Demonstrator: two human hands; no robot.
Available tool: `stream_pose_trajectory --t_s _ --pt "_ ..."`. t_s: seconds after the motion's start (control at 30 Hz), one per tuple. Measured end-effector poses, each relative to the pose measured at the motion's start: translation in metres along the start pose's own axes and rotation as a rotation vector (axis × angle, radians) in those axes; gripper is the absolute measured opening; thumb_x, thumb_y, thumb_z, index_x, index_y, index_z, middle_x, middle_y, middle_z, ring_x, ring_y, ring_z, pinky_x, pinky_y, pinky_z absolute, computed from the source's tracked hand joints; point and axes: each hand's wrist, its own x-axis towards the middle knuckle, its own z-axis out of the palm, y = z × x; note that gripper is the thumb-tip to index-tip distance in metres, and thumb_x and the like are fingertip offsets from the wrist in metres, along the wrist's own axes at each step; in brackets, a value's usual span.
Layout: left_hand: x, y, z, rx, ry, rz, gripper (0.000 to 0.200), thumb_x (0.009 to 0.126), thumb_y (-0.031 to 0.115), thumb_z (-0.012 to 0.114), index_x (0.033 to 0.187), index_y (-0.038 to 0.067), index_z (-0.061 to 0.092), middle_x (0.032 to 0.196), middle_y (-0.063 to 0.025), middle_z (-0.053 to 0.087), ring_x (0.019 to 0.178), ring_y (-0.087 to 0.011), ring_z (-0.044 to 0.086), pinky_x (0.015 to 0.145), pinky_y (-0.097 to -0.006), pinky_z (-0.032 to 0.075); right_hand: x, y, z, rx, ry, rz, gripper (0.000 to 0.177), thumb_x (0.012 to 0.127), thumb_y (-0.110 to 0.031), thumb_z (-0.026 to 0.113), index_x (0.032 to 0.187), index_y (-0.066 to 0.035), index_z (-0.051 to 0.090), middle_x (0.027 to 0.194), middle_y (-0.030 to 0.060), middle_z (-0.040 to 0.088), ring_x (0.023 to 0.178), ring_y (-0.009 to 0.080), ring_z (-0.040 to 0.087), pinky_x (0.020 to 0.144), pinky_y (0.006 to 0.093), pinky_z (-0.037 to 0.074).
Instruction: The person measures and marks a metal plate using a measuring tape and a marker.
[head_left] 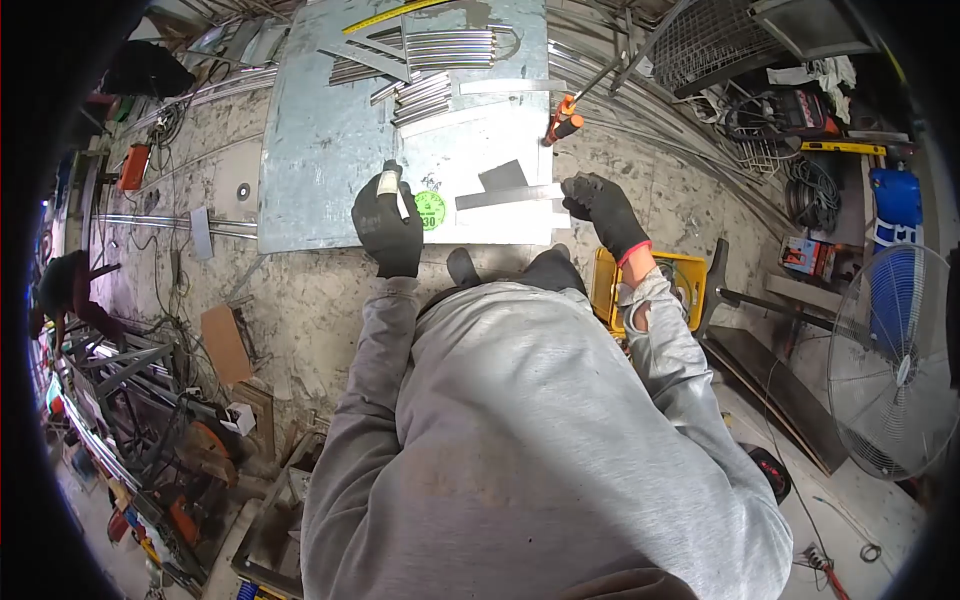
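Strip [497, 198] is looking light, likely stiff; right hand [603, 210] is sensibly pinching its end, left hand [386, 222] gripping a white object [388, 183].

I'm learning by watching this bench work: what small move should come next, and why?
Probably bring the left hand, with the pale item it holds, toward the free end of the metal strip. The right hand grips the strip's other end, while the free end points toward the left hand and stands apart from it, the green disc showing between.
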Motion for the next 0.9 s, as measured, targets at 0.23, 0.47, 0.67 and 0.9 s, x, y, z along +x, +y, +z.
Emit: stream_pose_trajectory --t_s 0.23,0.47,0.67,0.9 --pt "-0.004 -0.003 0.006 0.074 0.056 0.010 0.031 0.101 0.016 0.068 0.129 0.006 0.070 0.117 -0.0158 0.072 0.108 -0.0361 0.067 0.094 -0.0485 0.051 -0.016 -0.040 0.007 0.029 0.000 -0.137 0.020 0.101 -0.021 0.070 0.106 -0.002 0.066 0.092 0.0045 0.068 0.076 0.0162 0.068 0.075 0.0342 0.059" --pt "0.003 0.007 -0.002 0.087 0.034 -0.010 0.032 0.097 0.012 0.067 0.129 0.005 0.070 0.116 -0.0146 0.073 0.107 -0.0340 0.068 0.094 -0.0457 0.052 -0.029 -0.041 -0.113 0.453 0.119 -0.057 0.027 0.104 -0.036 0.071 0.107 -0.011 0.062 0.087 0.0055 0.066 0.083 0.0228 0.070 0.082 0.0455 0.064" --pt "0.004 0.011 -0.001 0.077 0.018 -0.027 0.037 0.096 0.012 0.069 0.133 0.006 0.069 0.113 -0.0149 0.072 0.105 -0.0346 0.068 0.092 -0.0471 0.052 0.045 -0.056 -0.179 0.689 0.000 -0.043 0.018 0.103 -0.027 0.071 0.096 -0.011 0.067 0.096 0.0037 0.069 0.089 0.0243 0.068 0.090 0.0495 0.061" --pt "0.011 0.016 0.000 0.099 0.005 0.011 0.036 0.096 0.007 0.070 0.132 0.005 0.067 0.113 -0.0159 0.070 0.103 -0.0367 0.068 0.089 -0.0477 0.052 0.189 -0.082 -0.119 0.526 -0.272 0.082 0.015 0.105 -0.016 0.061 0.117 -0.008 0.067 0.108 0.0079 0.068 0.101 0.0281 0.067 0.094 0.0446 0.058"
